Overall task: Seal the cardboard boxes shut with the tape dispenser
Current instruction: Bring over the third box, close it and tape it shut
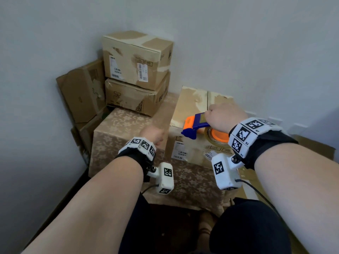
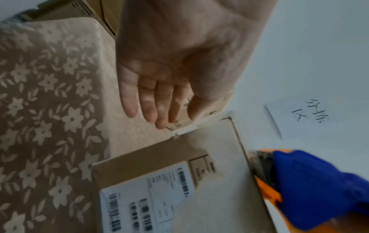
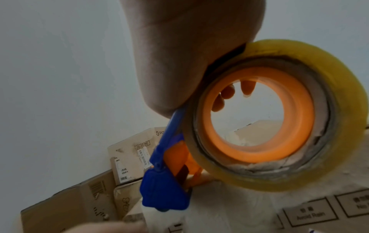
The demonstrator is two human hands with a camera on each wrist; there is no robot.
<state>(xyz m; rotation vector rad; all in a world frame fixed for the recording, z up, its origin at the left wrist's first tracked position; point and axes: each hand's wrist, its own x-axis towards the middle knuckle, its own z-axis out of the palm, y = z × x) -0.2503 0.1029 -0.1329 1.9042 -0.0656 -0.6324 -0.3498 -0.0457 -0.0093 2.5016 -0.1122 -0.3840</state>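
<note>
1. Two hands show in the head view. The right hand (image 1: pixel 222 117) grips the blue-and-orange tape dispenser (image 1: pixel 197 126) on the near top edge of a cardboard box (image 1: pixel 190 105) standing on a floral-covered surface (image 1: pixel 126 125). The left hand (image 1: pixel 153 133) hovers beside the box's left side. Two stacked boxes (image 1: pixel 136 74) sit behind, in the corner.
2. Left wrist view: the left hand (image 2: pixel 175 66) is flat, fingers (image 2: pixel 148 100) straight, holding nothing, above the floral cover (image 2: pixel 49 94). The labelled box (image 2: pixel 179 181) and dispenser (image 2: pixel 315 186) lie just below.
3. Right wrist view: the right hand (image 3: pixel 179 55) wraps the dispenser (image 3: pixel 167 189); fingertips (image 3: pixel 227 93) show through the tape roll (image 3: pixel 279 113). Its blue head touches the box (image 3: pixel 249 209).
</note>
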